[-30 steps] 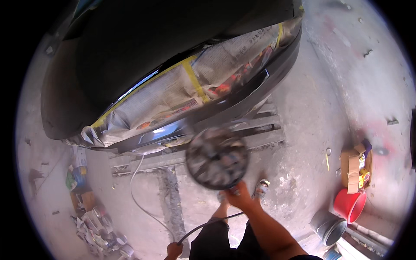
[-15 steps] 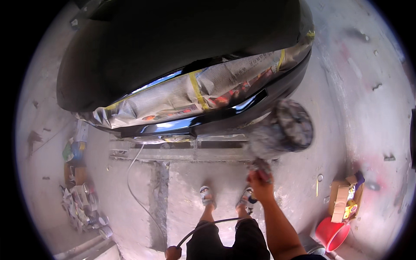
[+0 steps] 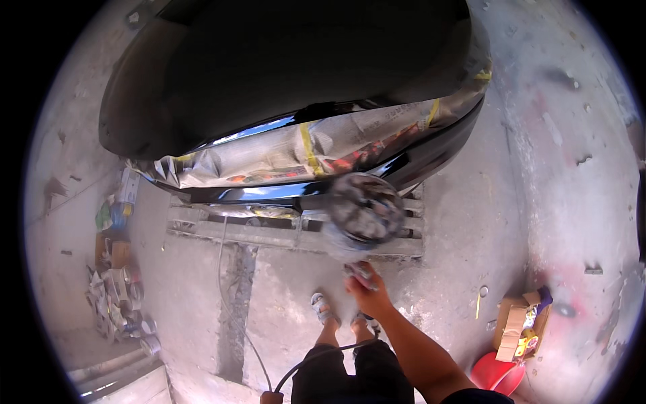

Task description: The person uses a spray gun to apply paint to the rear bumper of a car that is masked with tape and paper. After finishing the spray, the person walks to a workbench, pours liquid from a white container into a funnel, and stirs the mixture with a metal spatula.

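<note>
My right hand is closed round the handle of a paint spray gun, whose paint-stained round cup is blurred by motion. The gun is held out in front of a glossy black car bumper, apart from it as far as I can judge. Above the bumper, crumpled newspaper covers the car's front, fixed with strips of yellow tape. My left hand, cut off by the lower edge, is closed on a dark air hose that curves across my legs towards the right.
Slatted grating lies in the floor below the bumper. A thin pale hose trails over the concrete. At the right stand an open cardboard box and a red bucket; tape rolls and scraps are piled at the left.
My right hand has swept left along the bumper with the spray gun. My right foot is closer to my left, and the view has shifted a little.
</note>
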Demonstrator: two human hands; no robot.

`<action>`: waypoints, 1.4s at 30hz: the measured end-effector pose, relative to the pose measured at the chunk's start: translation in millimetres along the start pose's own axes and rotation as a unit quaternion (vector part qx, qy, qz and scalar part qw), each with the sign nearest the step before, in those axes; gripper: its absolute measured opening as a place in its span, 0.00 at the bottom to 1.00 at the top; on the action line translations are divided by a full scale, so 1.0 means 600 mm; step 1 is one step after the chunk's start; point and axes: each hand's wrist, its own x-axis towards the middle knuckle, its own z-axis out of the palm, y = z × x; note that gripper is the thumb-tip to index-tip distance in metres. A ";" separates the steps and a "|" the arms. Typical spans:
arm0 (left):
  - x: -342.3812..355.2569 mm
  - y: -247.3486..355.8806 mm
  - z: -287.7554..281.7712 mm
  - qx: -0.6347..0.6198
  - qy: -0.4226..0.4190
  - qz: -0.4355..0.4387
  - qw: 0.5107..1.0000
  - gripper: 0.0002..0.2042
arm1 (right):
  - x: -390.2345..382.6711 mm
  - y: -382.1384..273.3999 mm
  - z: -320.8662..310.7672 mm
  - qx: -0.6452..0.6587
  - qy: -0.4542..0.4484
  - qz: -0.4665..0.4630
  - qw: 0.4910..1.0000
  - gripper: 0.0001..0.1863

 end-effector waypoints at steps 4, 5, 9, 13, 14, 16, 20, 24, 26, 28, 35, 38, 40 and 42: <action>0.011 -0.027 -0.032 0.068 0.033 0.048 0.996 0.20 | 0.027 0.035 0.084 0.048 -0.077 0.031 0.995 0.19; 0.013 -0.033 -0.041 0.096 0.048 0.070 0.992 0.20 | 0.033 0.048 0.089 0.035 -0.056 0.049 0.997 0.19; 0.032 -0.054 -0.070 0.040 0.032 0.018 0.999 0.20 | 0.045 0.144 0.073 -0.019 0.002 0.021 1.000 0.15; 0.066 -0.068 -0.077 0.115 0.038 0.067 0.990 0.20 | 0.033 0.216 -0.006 0.066 0.108 0.107 0.986 0.10; 0.075 -0.067 -0.075 0.132 0.041 0.075 0.988 0.19 | 0.028 0.223 -0.027 0.076 0.125 0.134 0.980 0.11; 0.084 -0.066 -0.068 0.101 0.044 0.054 0.992 0.19 | 0.019 0.228 -0.054 0.054 0.146 0.156 0.975 0.17; 0.082 -0.060 -0.052 0.088 0.059 0.026 0.994 0.17 | 0.031 0.221 -0.061 0.136 0.104 0.145 0.974 0.18; 0.082 -0.064 -0.011 0.141 0.059 0.039 0.988 0.19 | 0.074 0.229 -0.053 0.170 -0.014 0.108 0.979 0.12; 0.091 -0.078 0.024 0.141 0.054 0.063 0.987 0.21 | 0.089 0.249 -0.053 0.170 -0.064 0.070 0.981 0.12; 0.106 -0.101 0.056 0.212 0.096 0.221 0.947 0.10 | 0.107 0.287 -0.051 0.168 -0.014 0.087 0.982 0.12; 0.133 -0.207 0.113 0.224 0.136 0.358 0.896 0.11 | 0.114 0.467 -0.076 0.188 0.114 0.121 0.968 0.11; 0.162 -0.222 0.131 0.241 0.113 0.339 0.902 0.13 | 0.102 0.512 -0.061 0.220 0.186 0.088 0.953 0.10; 0.183 -0.228 0.141 0.240 0.111 0.348 0.900 0.13 | 0.092 0.520 -0.037 0.221 0.188 0.065 0.955 0.13; 0.202 -0.234 0.149 0.234 0.098 0.332 0.909 0.13 | 0.083 0.516 -0.008 0.203 0.167 0.049 0.964 0.15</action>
